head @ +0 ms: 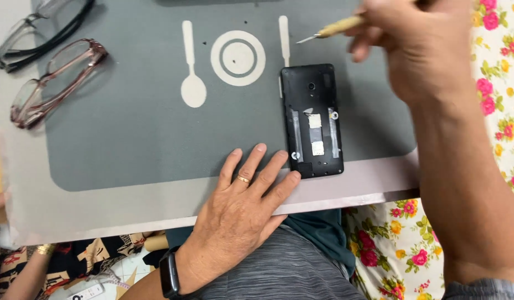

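My left hand [243,203] lies flat, fingers spread, just left of the opened black phone [312,119] on the grey mat [129,139]; my right hand [418,47] pinches a pointed tool [332,29] beyond it.

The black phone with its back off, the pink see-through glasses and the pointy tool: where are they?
Black phone [312,119], head view, open back.
Pink see-through glasses [54,80], head view, lens.
Pointy tool [330,29], head view, pale handle.

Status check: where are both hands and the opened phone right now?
Left hand flat on grey placemat, fingers touching opened black phone. Right hand above the phone, gripping tan-handled pointed tool. Nothing in the way.
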